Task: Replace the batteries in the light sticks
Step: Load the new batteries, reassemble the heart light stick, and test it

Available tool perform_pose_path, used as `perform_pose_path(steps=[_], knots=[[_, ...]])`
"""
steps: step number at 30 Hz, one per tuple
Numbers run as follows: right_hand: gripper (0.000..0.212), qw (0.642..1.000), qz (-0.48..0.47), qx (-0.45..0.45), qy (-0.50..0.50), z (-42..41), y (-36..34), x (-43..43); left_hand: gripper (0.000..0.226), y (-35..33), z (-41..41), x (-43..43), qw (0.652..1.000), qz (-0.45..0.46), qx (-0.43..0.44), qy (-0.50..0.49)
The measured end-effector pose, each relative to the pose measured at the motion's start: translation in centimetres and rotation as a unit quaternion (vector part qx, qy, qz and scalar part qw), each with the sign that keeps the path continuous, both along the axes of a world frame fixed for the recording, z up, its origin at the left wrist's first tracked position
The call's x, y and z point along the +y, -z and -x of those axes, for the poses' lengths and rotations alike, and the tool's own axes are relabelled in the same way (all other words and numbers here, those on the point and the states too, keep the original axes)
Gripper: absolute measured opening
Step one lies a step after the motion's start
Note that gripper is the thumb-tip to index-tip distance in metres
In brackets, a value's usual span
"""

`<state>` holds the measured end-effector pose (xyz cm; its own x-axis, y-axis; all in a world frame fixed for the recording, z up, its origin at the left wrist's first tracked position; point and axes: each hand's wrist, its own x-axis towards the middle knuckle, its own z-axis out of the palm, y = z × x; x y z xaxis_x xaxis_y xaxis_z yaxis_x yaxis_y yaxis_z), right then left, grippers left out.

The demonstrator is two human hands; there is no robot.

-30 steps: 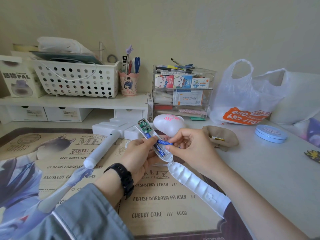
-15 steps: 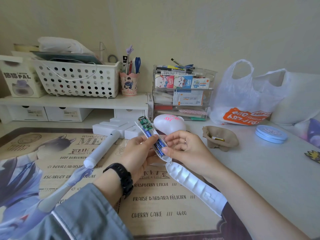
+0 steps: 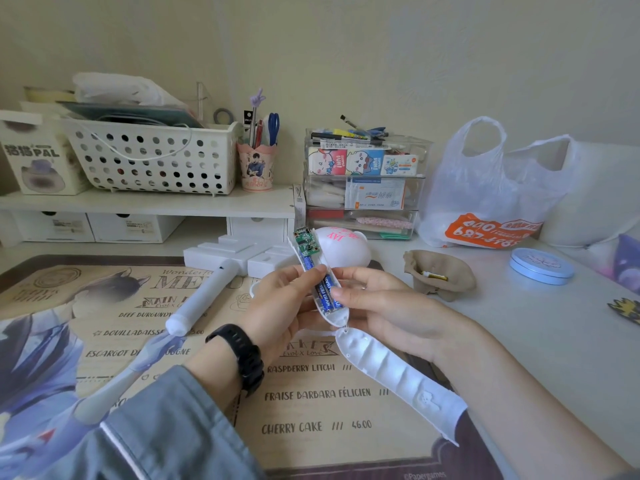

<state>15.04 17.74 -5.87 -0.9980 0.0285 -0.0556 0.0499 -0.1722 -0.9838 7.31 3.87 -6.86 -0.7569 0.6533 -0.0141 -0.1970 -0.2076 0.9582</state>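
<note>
The left hand [image 3: 277, 303] pinches the open light stick [image 3: 320, 285] by its edges, thumb tip on the blue batteries [image 3: 325, 294]; the right hand's [image 3: 377, 299] fingers [image 3: 341, 292] press together against the cells from the other side. To seat them well, I would push each cell flat against its spring and check polarity. Just below the fingers, the loose cover [image 3: 398, 379] hangs down toward the surface [image 3: 519, 341]; a second light stick [image 3: 204, 299] lies left of them.
</note>
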Motion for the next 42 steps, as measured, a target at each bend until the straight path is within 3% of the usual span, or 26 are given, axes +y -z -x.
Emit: perform_pose_path(steps=[7, 12, 16, 20, 23, 25, 28, 33, 38, 42], knots=[[0.038, 0.992, -0.107, 0.041, 0.057, 0.3, 0.6, -0.4, 0.035, 0.2, 0.4, -0.1, 1.0, -0.003, -0.003, -0.022], [0.063, 0.967, -0.253, 0.0, 0.016, -0.3, -0.1, 0.6, 0.034, -0.3, 1.4, -0.6, 0.992, -0.051, -0.028, -0.108], [0.092, 0.919, -0.394, -0.021, -0.025, -0.2, 1.1, 0.2, 0.03, 0.0, 2.6, -1.0, 0.976, -0.033, -0.016, -0.217], [0.078, 0.898, -0.439, 0.017, -0.001, -0.3, 0.7, 0.0, 0.029, 0.0, 3.2, -1.4, 0.953, -0.028, 0.022, -0.3], [0.054, 0.882, -0.465, 0.034, 0.072, -0.3, 0.1, 1.0, 0.039, 0.1, 3.6, -1.8, 0.939, -0.038, 0.018, -0.342], [0.038, 0.886, -0.45, 0.036, 0.105, -0.3, -0.1, 1.7, 0.043, 0.0, 3.5, -1.9, 0.935, -0.046, 0.011, -0.351], [0.027, 0.921, -0.367, 0.046, 0.123, -0.4, -0.6, 2.2, 0.043, 0.0, 3.6, -1.9, 0.934, -0.032, 0.021, -0.356], [0.053, 0.979, -0.15, 0.06, 0.124, -0.7, -1.7, 1.9, 0.037, 0.1, 3.0, -1.5, 0.94, -0.004, 0.073, -0.335], [0.053, 0.98, -0.058, 0.103, 0.158, -0.2, -1.4, 0.4, 0.045, -1.0, 1.3, -0.6, 0.971, -0.061, -0.089, -0.214], [0.02, 0.975, -0.042, 0.122, 0.182, 0.0, -1.1, 0.3, 0.045, -0.7, 0.4, -0.3, 0.992, -0.042, -0.044, -0.109]])
